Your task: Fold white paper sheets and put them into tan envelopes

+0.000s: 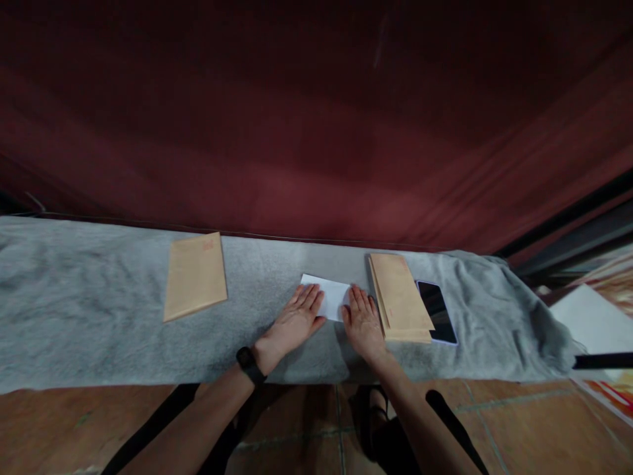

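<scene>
A white folded sheet of paper (335,297) lies on the grey cloth between my two hands. My left hand (298,316) rests flat on its left end, fingers stretched out, a dark watch on the wrist. On the right end lies my right hand (363,323), also flat with fingers extended. Parts of the paper are hidden under both hands. Just right of my right hand is a small stack of brown envelopes (401,293). Another brown envelope (195,277), with red print in its upper corner, lies off to the left.
The grey cloth (123,349) covers a long, narrow surface. A phone (439,313) lies partly under the envelope stack. A dark red wall panel (297,132) rises behind. Below is a tiled floor (524,429); white paper (593,320) is at the far right.
</scene>
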Demonstrator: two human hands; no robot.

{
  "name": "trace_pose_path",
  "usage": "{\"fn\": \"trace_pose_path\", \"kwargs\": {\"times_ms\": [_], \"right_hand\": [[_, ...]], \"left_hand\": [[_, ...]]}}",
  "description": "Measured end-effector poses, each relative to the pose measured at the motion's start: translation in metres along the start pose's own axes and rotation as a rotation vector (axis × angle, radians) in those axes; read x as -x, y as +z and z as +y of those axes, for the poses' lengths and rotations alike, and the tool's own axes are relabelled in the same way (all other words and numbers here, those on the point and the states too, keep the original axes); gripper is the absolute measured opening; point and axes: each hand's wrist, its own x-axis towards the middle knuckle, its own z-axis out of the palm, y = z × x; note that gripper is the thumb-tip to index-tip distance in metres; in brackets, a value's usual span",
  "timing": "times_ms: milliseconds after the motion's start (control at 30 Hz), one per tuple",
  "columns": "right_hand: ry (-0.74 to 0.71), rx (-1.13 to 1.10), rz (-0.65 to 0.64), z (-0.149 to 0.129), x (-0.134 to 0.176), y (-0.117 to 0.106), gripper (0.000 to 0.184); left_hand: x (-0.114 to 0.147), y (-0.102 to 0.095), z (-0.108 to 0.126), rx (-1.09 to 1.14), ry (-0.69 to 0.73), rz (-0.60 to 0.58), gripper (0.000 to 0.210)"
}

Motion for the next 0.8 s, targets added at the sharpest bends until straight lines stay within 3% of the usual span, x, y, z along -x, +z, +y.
{"fn": "trace_pose_path", "kwargs": {"times_ms": [200,333,467,633,700,800], "right_hand": [[-0.010,-0.096,-0.037,0.012,-0.008,-0.006,0.052],[0.054,-0.275,-0.015,0.015,-0.011,-0.007,0.054],[0.155,-0.684,0.056,0.013,-0.020,-0.013,0.051],[0.391,-1.239,0.159,0.010,-0.037,-0.034,0.039],[0.477,-1.408,0.139,0.005,-0.040,-0.041,0.038],[0.548,-1.595,-0.013,-0.006,-0.038,-0.044,0.040]], "left_hand": [[0.000,0.000,0.009,-0.241,0.109,-0.089,0.048],[-0.003,-0.011,0.011,-0.157,0.052,-0.074,0.047],[-0.007,-0.026,0.016,0.238,-0.095,0.102,0.040],[-0.005,-0.032,0.025,0.741,-0.361,0.323,0.019],[-0.004,-0.032,0.028,0.964,-0.434,0.376,0.016],[-0.005,-0.029,0.035,1.333,-0.494,0.394,0.018]]}}
